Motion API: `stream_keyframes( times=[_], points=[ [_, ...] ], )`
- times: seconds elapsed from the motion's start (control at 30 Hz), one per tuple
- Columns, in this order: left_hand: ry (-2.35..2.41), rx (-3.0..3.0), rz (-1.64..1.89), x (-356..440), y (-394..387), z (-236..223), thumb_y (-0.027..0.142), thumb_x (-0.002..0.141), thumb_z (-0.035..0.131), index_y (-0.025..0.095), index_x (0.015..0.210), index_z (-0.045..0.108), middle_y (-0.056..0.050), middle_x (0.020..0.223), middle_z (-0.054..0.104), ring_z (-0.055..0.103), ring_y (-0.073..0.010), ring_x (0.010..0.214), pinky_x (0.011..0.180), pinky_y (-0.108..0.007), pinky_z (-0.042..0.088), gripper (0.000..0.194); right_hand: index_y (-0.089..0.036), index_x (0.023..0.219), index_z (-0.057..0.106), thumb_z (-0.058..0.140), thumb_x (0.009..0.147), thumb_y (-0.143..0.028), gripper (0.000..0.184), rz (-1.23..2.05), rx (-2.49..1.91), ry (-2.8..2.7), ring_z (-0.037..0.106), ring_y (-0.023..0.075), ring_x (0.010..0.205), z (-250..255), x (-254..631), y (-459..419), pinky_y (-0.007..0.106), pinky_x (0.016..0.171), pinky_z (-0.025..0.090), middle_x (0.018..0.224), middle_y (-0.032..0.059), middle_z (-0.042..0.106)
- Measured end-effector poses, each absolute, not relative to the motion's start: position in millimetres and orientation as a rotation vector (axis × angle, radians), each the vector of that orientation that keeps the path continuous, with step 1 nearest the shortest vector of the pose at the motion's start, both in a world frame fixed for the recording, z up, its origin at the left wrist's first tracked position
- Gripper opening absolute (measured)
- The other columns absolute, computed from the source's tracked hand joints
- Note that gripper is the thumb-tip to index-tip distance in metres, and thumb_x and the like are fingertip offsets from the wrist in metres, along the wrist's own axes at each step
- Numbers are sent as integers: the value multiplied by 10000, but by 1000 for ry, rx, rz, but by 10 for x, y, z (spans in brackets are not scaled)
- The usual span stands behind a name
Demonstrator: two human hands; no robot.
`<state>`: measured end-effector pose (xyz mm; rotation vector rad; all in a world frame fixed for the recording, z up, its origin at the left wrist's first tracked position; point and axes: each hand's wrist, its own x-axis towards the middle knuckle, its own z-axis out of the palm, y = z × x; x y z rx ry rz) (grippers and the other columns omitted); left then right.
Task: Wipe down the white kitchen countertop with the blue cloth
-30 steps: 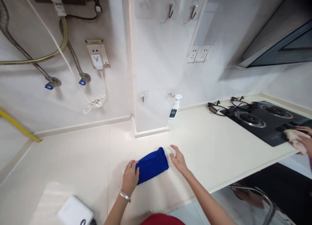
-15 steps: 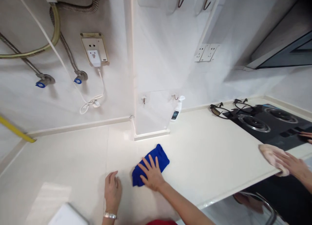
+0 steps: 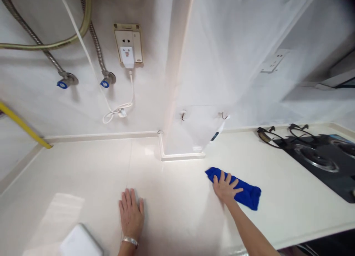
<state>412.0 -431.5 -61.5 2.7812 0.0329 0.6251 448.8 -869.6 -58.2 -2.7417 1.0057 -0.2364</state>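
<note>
A blue cloth lies stretched out on the cream countertop, right of the wall pillar. My right hand presses flat on the cloth's left part, fingers spread. My left hand rests palm down on the bare counter to the left, fingers together and extended, with a silver bracelet at the wrist. It holds nothing.
A black gas hob with loose pan supports sits at the right. A spray bottle stands by the pillar. A white box lies at the near left edge. Hoses, valves and a plugged socket hang on the wall.
My right hand has slid the blue cloth to the right along the counter. My left hand let go of the cloth and now lies flat on the counter. Another person's hands with a pink cloth left view.
</note>
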Motion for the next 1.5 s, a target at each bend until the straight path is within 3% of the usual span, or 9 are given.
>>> stream_keyframes(
  times=[0.07,0.2,0.33,0.53,0.67,0.73,1.07,1.23,1.5],
  points=[
    [41,2776,608,4117,-4313,-605,386,979,363,82,1503,290,-253,1555,330,167,-371,1501,1179,-631,267,610,-70,1472,345,195,937,-519,715,-270,-2763,955,54,551,1428,-617,4661,-8295,879,989,45,1541,291,252],
    [34,2762,593,4097,-4332,-571,359,981,368,115,1525,231,-240,1566,315,157,-361,1504,1184,-633,257,612,-202,1472,386,388,899,-446,623,-253,-2859,471,48,454,1476,-608,4872,-7244,781,1110,66,1575,159,298],
    [40,2694,616,4057,-4329,-541,328,980,368,164,1550,104,-208,1615,219,146,-336,1512,1191,-610,278,649,-257,1494,336,554,785,-379,752,-59,-2692,-439,-44,409,1492,-447,4782,-6403,714,1170,13,1630,90,173],
    [123,2618,644,4034,-4266,-588,314,967,387,196,1557,22,-172,1640,164,132,-327,1518,1180,-627,316,704,-301,1380,460,508,704,-313,678,244,-2177,-1292,125,229,1506,-308,4899,-5983,541,1247,17,1557,-18,371],
    [180,2662,588,4025,-4260,-610,322,968,383,209,1560,55,-171,1607,277,211,-315,1502,1154,-615,371,687,-95,1423,354,531,590,-265,869,146,-2338,-1006,145,230,1501,-315,5538,-5845,474,1254,105,1608,164,210],
    [191,2675,568,4021,-4265,-625,320,967,378,221,1560,62,-155,1598,306,238,-308,1495,1157,-606,375,679,-43,1407,343,529,598,-237,852,98,-2427,-816,111,242,1506,-319,5920,-5771,488,1253,71,1602,219,174],
    [208,2749,579,4063,-4275,-797,360,942,417,265,1557,89,-115,1604,304,244,-310,1494,1162,-621,351,704,-76,1392,376,539,714,-219,711,113,-2585,-484,137,237,1499,-279,7158,-5665,477,1249,17,1606,192,183],
    [215,2770,493,4052,-4312,-693,390,931,449,250,1555,120,-128,1631,222,204,-325,1504,1174,-618,328,720,-7,1466,265,501,766,-274,786,123,-2646,-499,66,295,1508,-341,6840,-5527,567,1231,-18,1609,210,156],
    [253,2676,521,3999,-4349,-605,352,952,435,195,1551,151,-159,1605,286,232,-292,1496,1202,-562,326,681,-33,1464,307,470,733,-254,781,69,-2562,-920,87,270,1510,-361,5340,-5700,582,1240,65,1604,181,200]
  ],
)
